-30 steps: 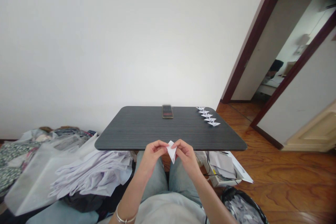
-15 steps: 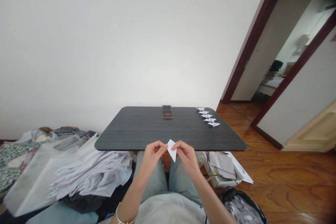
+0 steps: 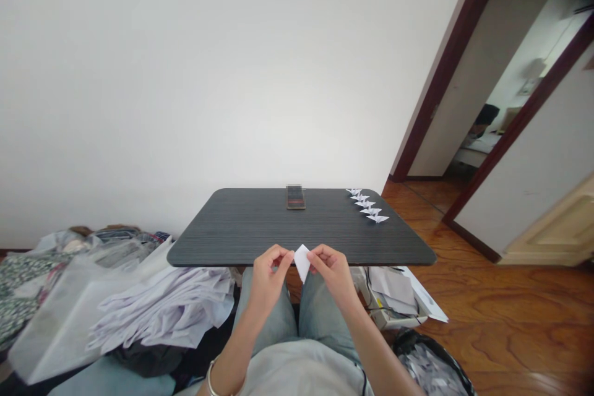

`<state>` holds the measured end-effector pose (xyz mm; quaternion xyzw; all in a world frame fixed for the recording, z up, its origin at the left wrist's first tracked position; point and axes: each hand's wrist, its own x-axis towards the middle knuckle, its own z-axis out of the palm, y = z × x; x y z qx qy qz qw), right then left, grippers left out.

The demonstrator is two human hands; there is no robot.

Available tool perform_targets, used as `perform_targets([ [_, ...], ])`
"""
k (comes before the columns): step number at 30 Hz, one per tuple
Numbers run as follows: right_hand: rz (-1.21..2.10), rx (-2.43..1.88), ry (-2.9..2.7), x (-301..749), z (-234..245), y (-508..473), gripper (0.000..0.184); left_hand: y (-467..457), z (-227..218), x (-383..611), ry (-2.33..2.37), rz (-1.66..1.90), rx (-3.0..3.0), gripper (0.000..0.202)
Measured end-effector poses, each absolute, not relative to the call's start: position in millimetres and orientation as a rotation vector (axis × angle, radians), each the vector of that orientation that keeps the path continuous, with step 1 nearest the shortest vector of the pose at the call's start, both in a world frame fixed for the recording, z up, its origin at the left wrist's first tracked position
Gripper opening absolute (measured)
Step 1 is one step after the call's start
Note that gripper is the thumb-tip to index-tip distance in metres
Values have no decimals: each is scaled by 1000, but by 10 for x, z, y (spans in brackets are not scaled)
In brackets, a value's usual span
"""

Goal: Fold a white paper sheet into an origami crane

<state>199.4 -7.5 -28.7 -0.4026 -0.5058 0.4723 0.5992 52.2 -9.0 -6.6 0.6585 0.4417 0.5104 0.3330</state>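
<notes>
the fingers of the left hand [image 3: 269,275] and right hand [image 3: 331,272] are clamped on a small white folded paper triangle [image 3: 302,263], which has turned more upright, held above the near edge of the dark grey wood-grain desk [image 3: 223,229].

- A dark grey wood-grain table [image 3: 232,229] with rounded corners stands against a white wall [image 3: 185,74].
- A smartphone [image 3: 296,199] lies flat near the table's far edge.
- Five white origami cranes [image 3: 366,205] stand in a slanting row near the far right corner of the table.
- A heap of pale lilac cloth [image 3: 162,309] lies just below the table's left side, beside a white plastic bag [image 3: 60,315].
- Patterned fabric [image 3: 18,291] lies further left.
- Papers and cables [image 3: 387,288] sit below the table's right side.
- A black-and-grey bag [image 3: 429,368] rests on the wooden floor [image 3: 510,322].
- Through a dark-framed doorway [image 3: 445,68], a person [image 3: 487,116] is in another room, too small to make out clearly.
</notes>
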Motion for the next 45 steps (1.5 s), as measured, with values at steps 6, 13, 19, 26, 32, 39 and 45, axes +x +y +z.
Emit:
perform_targets([
  [6, 1037, -958, -1166, 2006, -280, -95, 29, -61, -84, 521, 1031, 1280, 1470, 30],
  [13, 1035, -947, -1192, 1976, -297, -110, 30, -76, -68, 551, 1000, 1247, 1420, 28],
  [19, 1129, -926, -1233, 1955, -299, -114, 33, -81, -91, 563, 981, 1283, 1393, 27],
  [26, 1059, -945, -1178, 1948, -303, -102, 34, -56, -156, 571, 971, 1177, 1425, 28],
  [32, 1079, -943, -1197, 1966, -301, -91, 35, -69, -139, 557, 994, 1149, 1499, 26],
  [39, 1041, -943, -1173, 1953, -280, -106, 36, -54, -190, 576, 995, 1072, 1461, 26],
  [45, 1011, -940, -1202, 1968, -251, -97, 29, -64, -190, 563, 1028, 1029, 1499, 17],
])
